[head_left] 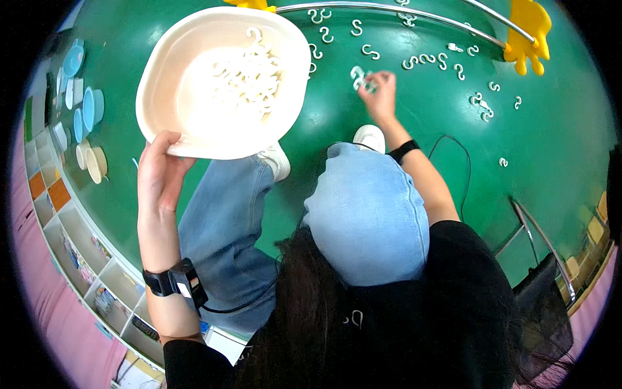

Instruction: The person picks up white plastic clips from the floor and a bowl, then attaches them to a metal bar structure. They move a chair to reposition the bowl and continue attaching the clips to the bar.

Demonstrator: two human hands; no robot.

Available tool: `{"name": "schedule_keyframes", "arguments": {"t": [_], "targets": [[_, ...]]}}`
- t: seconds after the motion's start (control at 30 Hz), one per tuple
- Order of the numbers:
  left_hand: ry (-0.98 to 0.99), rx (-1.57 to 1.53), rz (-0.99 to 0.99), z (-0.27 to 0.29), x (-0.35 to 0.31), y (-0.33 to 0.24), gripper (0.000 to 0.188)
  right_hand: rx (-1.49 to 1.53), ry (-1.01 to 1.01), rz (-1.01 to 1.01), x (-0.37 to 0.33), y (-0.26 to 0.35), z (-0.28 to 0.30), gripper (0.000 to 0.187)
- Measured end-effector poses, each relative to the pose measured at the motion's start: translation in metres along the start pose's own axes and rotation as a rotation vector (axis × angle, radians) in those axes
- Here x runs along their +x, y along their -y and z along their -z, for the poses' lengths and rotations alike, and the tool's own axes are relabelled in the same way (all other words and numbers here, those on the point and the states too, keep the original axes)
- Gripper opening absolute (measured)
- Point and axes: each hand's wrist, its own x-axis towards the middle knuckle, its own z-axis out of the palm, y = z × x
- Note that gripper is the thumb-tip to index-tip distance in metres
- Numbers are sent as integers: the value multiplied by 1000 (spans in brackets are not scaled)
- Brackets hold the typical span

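My left hand (162, 165) grips the near rim of a cream plastic basin (175, 84), which is tilted so its inside shows. A loose pile of white S-hooks (253, 78) lies in it, towards its right side. To the right of the basin, my right hand (381, 97) is closed on a few white S-hooks (357, 76), held above the green floor and slightly blurred. More S-hooks (370, 52) are scattered on the floor beyond and to the right of this hand.
Across the top runs a metal bar (389, 10) with a yellow hand-shaped foot (528, 39). Blue basins (92, 106) and cream bowls (96, 165) stand at the left, beside a white shelf unit (81, 246). A black cable (468, 168) and a chair (551, 305) are at the right.
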Motion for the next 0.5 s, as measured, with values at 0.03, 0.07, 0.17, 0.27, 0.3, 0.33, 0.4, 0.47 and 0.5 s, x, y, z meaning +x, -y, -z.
{"name": "schedule_keyframes", "arguments": {"t": [0.03,0.07,0.17,0.27,0.3,0.33,0.4,0.47,0.5], "targets": [[-23,21,1,-4,-3,0,41,69,-138,72,14,14,14,22],[-44,40,4,-8,-4,1,39,98,-164,145,30,32,32,24],[3,13,-21,-7,0,0,35,380,-137,355,72,130,88,21],[9,24,-37,-12,-18,-13,33,357,126,540,68,184,107,30],[19,16,-46,-16,-22,-15,33,292,204,558,69,193,113,40],[44,3,-47,-19,-21,-15,34,259,277,743,69,212,114,30],[79,10,-76,-31,-27,-20,37,176,407,939,62,239,108,21],[135,-31,-113,-41,-29,-23,40,98,416,959,61,248,114,20],[153,-28,-147,-44,-30,-23,43,79,428,935,58,251,118,20]]}}
